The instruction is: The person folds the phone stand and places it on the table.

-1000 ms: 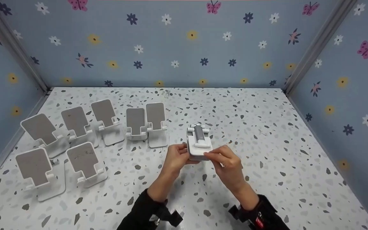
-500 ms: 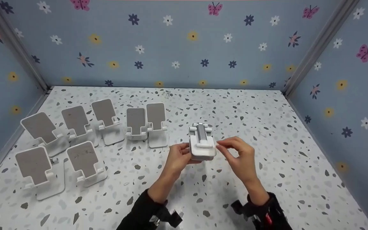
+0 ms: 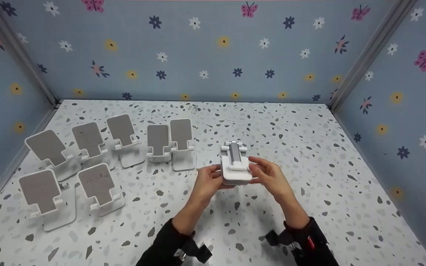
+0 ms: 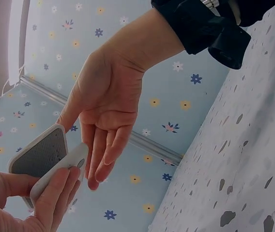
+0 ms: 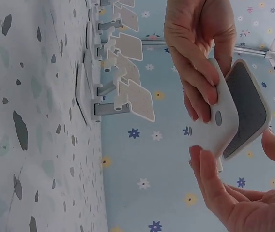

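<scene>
A folded white phone stand [image 3: 236, 166] with a grey pad is held up over the table. My left hand [image 3: 207, 181] grips it from the left; in the right wrist view, that hand's fingers [image 5: 207, 92] lie across the white base. The pad-covered plate [image 5: 251, 108] angles away from the base, leaving a wedge-shaped gap. At the stand's right side is my right hand [image 3: 272, 179], palm facing it in the left wrist view. Its thumb [image 4: 69, 113] meets a plate corner, while its fingers [image 4: 101, 154] extend fairly straight beside the base.
Several unfolded phone stands [image 3: 181, 135] are grouped on the left of the speckled table [image 3: 301, 147], the nearest one [image 3: 96, 184] left of my left forearm. Flower-patterned panels [image 3: 213, 48] border the table at the back and both sides.
My right hand touched the stand's front corner, pulled away to the right, then came back against its right side with fingers more spread. The stand shifted slightly right, still in my left hand.
</scene>
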The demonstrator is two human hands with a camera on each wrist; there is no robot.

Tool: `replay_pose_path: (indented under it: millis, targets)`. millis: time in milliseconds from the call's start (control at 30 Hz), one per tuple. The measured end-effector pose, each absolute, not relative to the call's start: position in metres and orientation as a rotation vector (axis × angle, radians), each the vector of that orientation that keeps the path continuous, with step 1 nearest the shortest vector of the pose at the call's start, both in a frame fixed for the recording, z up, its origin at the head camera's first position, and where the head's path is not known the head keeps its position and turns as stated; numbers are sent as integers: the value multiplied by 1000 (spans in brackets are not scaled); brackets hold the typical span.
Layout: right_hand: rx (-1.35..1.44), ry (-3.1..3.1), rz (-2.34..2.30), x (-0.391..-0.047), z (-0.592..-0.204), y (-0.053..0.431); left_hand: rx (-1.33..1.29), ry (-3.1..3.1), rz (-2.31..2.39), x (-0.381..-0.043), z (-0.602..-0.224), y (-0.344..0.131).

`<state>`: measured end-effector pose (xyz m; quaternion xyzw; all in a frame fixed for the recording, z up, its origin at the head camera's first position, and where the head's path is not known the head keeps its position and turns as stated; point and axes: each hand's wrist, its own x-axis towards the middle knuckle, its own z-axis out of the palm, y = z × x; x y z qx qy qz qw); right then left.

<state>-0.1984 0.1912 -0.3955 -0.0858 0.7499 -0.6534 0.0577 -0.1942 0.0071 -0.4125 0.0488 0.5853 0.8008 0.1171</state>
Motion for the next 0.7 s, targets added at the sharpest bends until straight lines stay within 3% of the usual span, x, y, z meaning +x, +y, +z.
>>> replay_pose_path:
  millis: [500, 700]
  targets:
    - [-249, 2032, -2021, -201, -399, 193, 241, 1675, 2349, -193, -413, 6]
    - [-201, 2043, -2058, -201, -398, 194, 164, 1596, 2378, -193, -406, 4]
